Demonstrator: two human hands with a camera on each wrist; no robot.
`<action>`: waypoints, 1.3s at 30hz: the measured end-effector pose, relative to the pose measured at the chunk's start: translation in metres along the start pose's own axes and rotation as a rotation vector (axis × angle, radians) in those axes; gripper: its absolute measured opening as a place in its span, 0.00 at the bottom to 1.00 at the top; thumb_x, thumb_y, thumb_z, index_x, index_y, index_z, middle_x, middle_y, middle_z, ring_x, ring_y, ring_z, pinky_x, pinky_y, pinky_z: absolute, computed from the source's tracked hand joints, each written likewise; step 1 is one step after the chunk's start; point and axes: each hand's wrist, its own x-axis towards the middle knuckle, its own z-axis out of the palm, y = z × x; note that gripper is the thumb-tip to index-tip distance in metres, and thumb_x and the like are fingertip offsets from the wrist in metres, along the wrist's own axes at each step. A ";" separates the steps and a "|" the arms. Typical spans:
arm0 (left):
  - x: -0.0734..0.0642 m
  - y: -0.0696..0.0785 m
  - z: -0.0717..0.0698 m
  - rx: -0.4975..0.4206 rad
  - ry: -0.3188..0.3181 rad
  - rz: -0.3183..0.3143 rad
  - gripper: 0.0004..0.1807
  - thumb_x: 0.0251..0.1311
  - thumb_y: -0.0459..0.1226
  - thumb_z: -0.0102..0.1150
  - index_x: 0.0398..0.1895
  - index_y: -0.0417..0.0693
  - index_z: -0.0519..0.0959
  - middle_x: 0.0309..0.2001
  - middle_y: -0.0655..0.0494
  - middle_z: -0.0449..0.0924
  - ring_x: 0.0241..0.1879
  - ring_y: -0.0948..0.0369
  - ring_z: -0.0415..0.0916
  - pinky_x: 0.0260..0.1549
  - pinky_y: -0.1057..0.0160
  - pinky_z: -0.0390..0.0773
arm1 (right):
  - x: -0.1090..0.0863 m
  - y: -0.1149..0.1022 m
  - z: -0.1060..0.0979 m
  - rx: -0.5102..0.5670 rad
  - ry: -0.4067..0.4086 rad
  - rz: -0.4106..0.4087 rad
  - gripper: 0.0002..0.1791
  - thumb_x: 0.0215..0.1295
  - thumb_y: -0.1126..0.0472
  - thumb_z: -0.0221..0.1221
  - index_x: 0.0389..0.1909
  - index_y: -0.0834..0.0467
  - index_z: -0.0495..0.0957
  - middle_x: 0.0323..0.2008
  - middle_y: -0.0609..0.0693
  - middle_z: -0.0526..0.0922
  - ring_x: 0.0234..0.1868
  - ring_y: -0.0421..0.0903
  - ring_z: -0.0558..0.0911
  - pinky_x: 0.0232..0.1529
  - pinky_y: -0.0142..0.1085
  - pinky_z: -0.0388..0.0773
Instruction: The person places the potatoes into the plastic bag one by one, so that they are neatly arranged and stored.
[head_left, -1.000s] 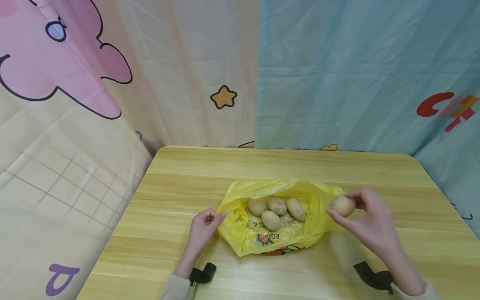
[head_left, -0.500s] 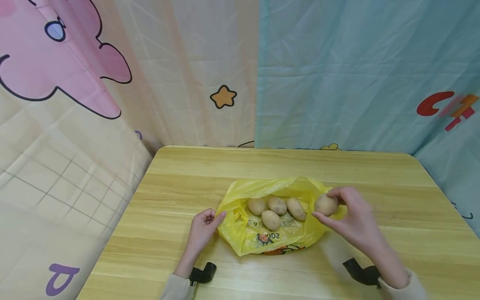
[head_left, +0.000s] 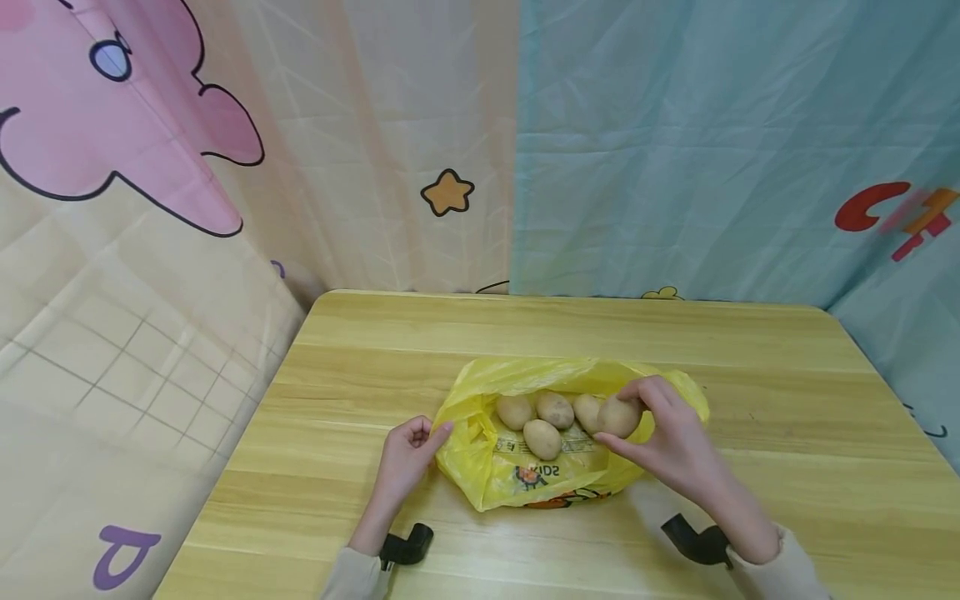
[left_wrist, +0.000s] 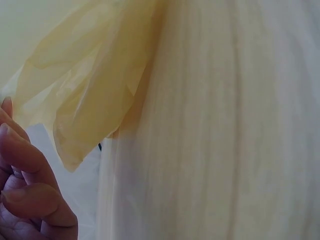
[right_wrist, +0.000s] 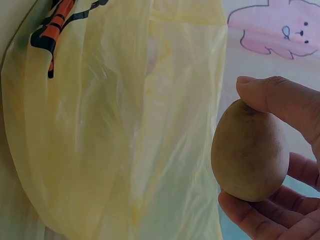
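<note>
A yellow plastic bag [head_left: 480, 487] lies on its side on the table, its mouth spread toward me. Several potatoes [head_left: 542, 440] rest inside it. My left hand [head_left: 405, 458] pinches the left edge of the bag's mouth between thumb and fingers; the left wrist view shows its curled fingers [left_wrist: 35, 205] beside the yellow film. Over the right part of the opening, my right hand [head_left: 682, 446] holds another potato [head_left: 619, 416] between thumb and fingertips. This potato overlaps one inside the bag in the head view. In the right wrist view, the held potato [right_wrist: 250, 152] is beside the bag's rim.
The wooden table [head_left: 300, 500] reaches back to a cartoon-printed curtain [head_left: 645, 150]. Another printed cloth [head_left: 112, 350] hangs along the left side. Black wrist mounts [head_left: 405, 546] stick out from both sleeves near the front.
My right hand has moved left with its potato, from beside the bag's right edge to over the opening. The left hand and the potatoes in the bag stay where they were.
</note>
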 end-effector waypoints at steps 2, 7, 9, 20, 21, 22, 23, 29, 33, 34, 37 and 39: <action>0.000 0.000 0.000 0.000 0.000 0.003 0.19 0.57 0.41 0.66 0.17 0.42 0.70 0.14 0.57 0.63 0.15 0.65 0.59 0.16 0.71 0.60 | 0.001 0.001 0.002 0.007 -0.005 -0.007 0.31 0.33 0.60 0.79 0.38 0.58 0.71 0.37 0.45 0.71 0.34 0.39 0.70 0.29 0.29 0.72; 0.001 0.000 0.000 0.001 0.001 0.011 0.19 0.57 0.41 0.66 0.17 0.42 0.70 0.14 0.57 0.64 0.15 0.65 0.59 0.15 0.71 0.60 | 0.004 0.005 0.008 0.031 0.005 -0.055 0.29 0.43 0.46 0.75 0.38 0.58 0.72 0.35 0.44 0.73 0.32 0.38 0.72 0.31 0.26 0.72; 0.001 0.000 0.000 0.000 0.002 0.013 0.19 0.57 0.41 0.66 0.17 0.42 0.70 0.14 0.57 0.64 0.15 0.65 0.59 0.15 0.71 0.60 | 0.004 0.005 0.010 0.039 0.009 -0.065 0.29 0.45 0.44 0.73 0.37 0.59 0.72 0.35 0.44 0.73 0.32 0.39 0.73 0.31 0.25 0.71; 0.001 -0.001 0.001 0.000 0.002 0.011 0.18 0.57 0.40 0.66 0.17 0.42 0.70 0.14 0.58 0.64 0.15 0.65 0.60 0.15 0.71 0.60 | 0.003 0.012 0.028 0.080 -0.064 0.048 0.30 0.34 0.59 0.79 0.37 0.59 0.72 0.34 0.47 0.72 0.32 0.40 0.73 0.28 0.38 0.77; 0.001 -0.001 0.001 0.000 0.004 0.009 0.18 0.57 0.40 0.66 0.17 0.42 0.70 0.14 0.57 0.64 0.15 0.65 0.60 0.15 0.71 0.60 | 0.002 0.013 0.030 0.082 -0.074 0.059 0.30 0.35 0.59 0.79 0.38 0.59 0.72 0.35 0.47 0.72 0.32 0.41 0.73 0.28 0.39 0.77; 0.000 -0.001 0.000 0.001 0.004 0.009 0.19 0.57 0.40 0.66 0.17 0.41 0.70 0.14 0.58 0.64 0.15 0.66 0.60 0.15 0.71 0.60 | 0.002 0.013 0.031 0.083 -0.085 0.069 0.30 0.36 0.58 0.79 0.38 0.59 0.72 0.35 0.47 0.72 0.32 0.41 0.73 0.28 0.39 0.77; 0.000 -0.001 0.000 0.003 0.005 0.008 0.19 0.57 0.40 0.66 0.17 0.41 0.70 0.14 0.58 0.64 0.15 0.65 0.60 0.15 0.71 0.60 | 0.002 0.014 0.032 0.087 -0.097 0.080 0.29 0.36 0.58 0.79 0.38 0.58 0.72 0.35 0.47 0.72 0.32 0.41 0.73 0.28 0.39 0.77; 0.000 -0.001 0.001 0.001 0.002 -0.005 0.18 0.57 0.40 0.66 0.17 0.42 0.70 0.14 0.58 0.64 0.15 0.66 0.59 0.15 0.71 0.59 | 0.000 0.014 0.040 0.094 -0.157 0.128 0.27 0.40 0.57 0.77 0.39 0.57 0.73 0.37 0.47 0.73 0.33 0.41 0.72 0.29 0.36 0.75; -0.001 0.000 0.001 -0.006 0.004 -0.009 0.18 0.57 0.40 0.66 0.17 0.42 0.70 0.14 0.57 0.64 0.16 0.65 0.59 0.15 0.71 0.59 | -0.001 0.015 0.043 0.095 -0.180 0.146 0.27 0.40 0.56 0.77 0.40 0.57 0.73 0.38 0.47 0.74 0.33 0.42 0.73 0.30 0.35 0.75; -0.001 0.000 0.001 -0.006 0.004 -0.010 0.18 0.57 0.40 0.66 0.18 0.41 0.70 0.15 0.57 0.64 0.16 0.65 0.59 0.15 0.71 0.59 | -0.001 0.015 0.044 0.094 -0.186 0.150 0.27 0.40 0.56 0.77 0.40 0.57 0.73 0.38 0.47 0.75 0.34 0.42 0.73 0.30 0.35 0.75; -0.001 0.000 0.000 -0.005 0.007 -0.014 0.18 0.57 0.40 0.66 0.18 0.41 0.70 0.15 0.57 0.64 0.16 0.65 0.59 0.15 0.71 0.59 | -0.002 0.015 0.046 0.090 -0.202 0.159 0.28 0.40 0.56 0.77 0.41 0.57 0.74 0.39 0.48 0.75 0.35 0.42 0.74 0.31 0.35 0.76; -0.001 0.001 0.000 -0.004 0.007 -0.017 0.18 0.57 0.39 0.66 0.18 0.41 0.70 0.15 0.58 0.64 0.16 0.65 0.59 0.15 0.71 0.59 | -0.003 0.015 0.048 0.087 -0.208 0.163 0.28 0.40 0.57 0.78 0.41 0.57 0.75 0.39 0.47 0.76 0.35 0.42 0.75 0.31 0.35 0.76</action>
